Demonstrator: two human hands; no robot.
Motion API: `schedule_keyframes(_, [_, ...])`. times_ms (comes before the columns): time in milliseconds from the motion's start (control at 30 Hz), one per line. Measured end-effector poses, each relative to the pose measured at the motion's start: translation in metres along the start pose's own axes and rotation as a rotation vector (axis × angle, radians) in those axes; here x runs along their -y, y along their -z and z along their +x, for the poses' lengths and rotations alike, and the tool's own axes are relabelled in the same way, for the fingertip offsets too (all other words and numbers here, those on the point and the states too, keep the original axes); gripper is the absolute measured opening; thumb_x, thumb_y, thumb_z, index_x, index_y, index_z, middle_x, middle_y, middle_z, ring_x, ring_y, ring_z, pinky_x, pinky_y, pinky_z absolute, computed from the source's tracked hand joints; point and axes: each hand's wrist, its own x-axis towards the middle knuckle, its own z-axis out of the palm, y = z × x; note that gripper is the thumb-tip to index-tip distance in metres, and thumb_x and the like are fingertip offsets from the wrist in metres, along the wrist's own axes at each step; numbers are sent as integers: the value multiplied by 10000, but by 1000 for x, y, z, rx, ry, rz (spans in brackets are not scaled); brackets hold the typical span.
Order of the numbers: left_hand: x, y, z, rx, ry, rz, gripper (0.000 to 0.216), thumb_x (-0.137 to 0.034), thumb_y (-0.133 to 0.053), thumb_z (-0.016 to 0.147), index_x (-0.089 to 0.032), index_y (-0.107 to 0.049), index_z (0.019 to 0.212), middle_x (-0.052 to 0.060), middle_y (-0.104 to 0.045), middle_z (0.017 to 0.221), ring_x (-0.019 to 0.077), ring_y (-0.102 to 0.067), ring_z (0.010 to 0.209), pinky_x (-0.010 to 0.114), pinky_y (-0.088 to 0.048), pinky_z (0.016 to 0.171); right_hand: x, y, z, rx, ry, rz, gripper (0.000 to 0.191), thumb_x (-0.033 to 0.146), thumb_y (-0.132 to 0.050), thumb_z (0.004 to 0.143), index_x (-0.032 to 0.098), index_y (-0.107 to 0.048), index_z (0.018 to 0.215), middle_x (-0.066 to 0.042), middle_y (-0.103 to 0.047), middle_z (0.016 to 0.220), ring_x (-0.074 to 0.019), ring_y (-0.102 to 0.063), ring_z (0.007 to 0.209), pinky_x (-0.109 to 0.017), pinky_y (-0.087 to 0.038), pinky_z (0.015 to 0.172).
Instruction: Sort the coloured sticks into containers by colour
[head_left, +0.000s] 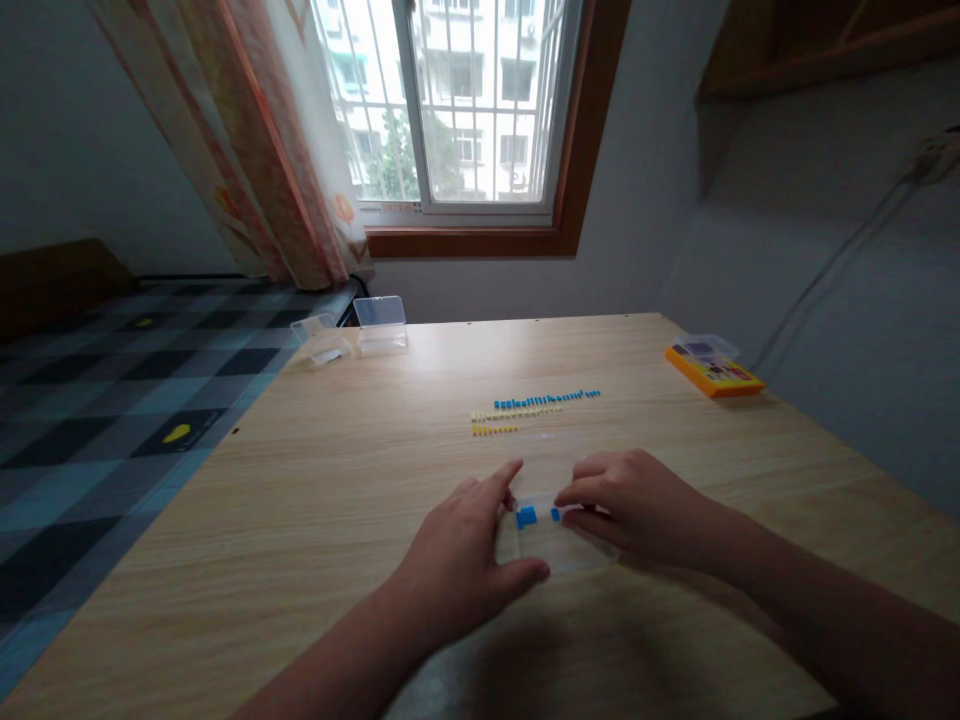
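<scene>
A shallow clear plastic box (570, 560) rests on the wooden table. My left hand (472, 535) spans its left end, the thumb at the near side and the fingers at the far side. Inside the box, close to my left fingers, lie several small blue pieces (527, 516) bunched together. My right hand (622, 500) reaches over the box from the right, thumb and index finger pinched on a small blue building brick (556, 514). The box's right part is partly hidden under my right hand.
Beyond my hands lie rows of tiny blue (544, 401), pale (517, 414) and yellow (491, 430) pieces. Two lidded clear boxes (381, 335) stand open at the far left. An orange box (712, 375) with a clear lid on top sits near the right edge.
</scene>
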Motion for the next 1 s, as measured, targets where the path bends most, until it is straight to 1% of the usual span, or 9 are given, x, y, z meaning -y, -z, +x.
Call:
schedule_keyframes(67, [1, -1, 0, 1, -5, 1, 949, -343, -833, 724, -226, -409, 1565, 89, -679, 1208, 298, -626, 1097, 451, -501, 1003, -1, 1, -3, 2, 31, 19, 208, 272, -600, 994, 234, -792, 924, -18, -716, 813, -137, -625, 703, -277, -337, 653])
schedule_keyframes(233, [3, -2, 0, -10, -18, 6, 941, -356, -823, 738, -251, -401, 1572, 86, -681, 1208, 296, -630, 1090, 444, -501, 995, 1, 0, -3, 36, 46, 7, 273, 217, -584, 974, 198, -717, 736, -5, -669, 738, -110, -550, 625, -273, -294, 620])
schedule_keyframes(300, [3, -2, 0, -13, -22, 5, 938, -356, -823, 738, -254, -402, 1571, 83, -682, 1204, 295, -632, 1086, 439, -501, 991, 3, -2, -2, 37, 49, 7, 268, 192, -588, 954, 188, -695, 708, -1, -653, 717, -103, -523, 605, -269, -281, 608])
schedule_keyframes(600, [1, -1, 1, -10, -17, 14, 939, -366, -824, 734, -225, -412, 1566, 87, -686, 1185, 296, -633, 1076, 439, -503, 983, 7, -11, 3, -14, 35, -8, 228, 250, -581, 987, 216, -742, 830, 2, -659, 739, -107, -517, 610, -275, -266, 612])
schedule_keyframes(733, [2, -2, 1, -14, -23, 20, 937, -370, -815, 740, -239, -404, 1571, 84, -685, 1191, 294, -634, 1078, 440, -505, 981, 8, -12, 4, -22, 39, 2, 229, 237, -578, 980, 205, -736, 817, -1, -661, 739, -107, -523, 612, -274, -275, 611])
schedule_keyframes(900, [0, -1, 1, -3, -4, 12, 947, -360, -833, 724, -220, -419, 1564, 90, -683, 1193, 303, -630, 1084, 447, -503, 987, 8, -13, 4, -20, 21, -9, 223, 218, -593, 955, 199, -706, 763, 3, -652, 725, -107, -518, 620, -273, -271, 612])
schedule_keyframes(1000, [0, -1, 1, -2, -8, 8, 947, -352, -833, 730, -220, -412, 1567, 92, -681, 1201, 301, -625, 1090, 449, -495, 999, 8, -14, 4, -15, 17, -13, 215, 222, -595, 956, 202, -703, 771, 5, -651, 729, -108, -517, 626, -273, -269, 617])
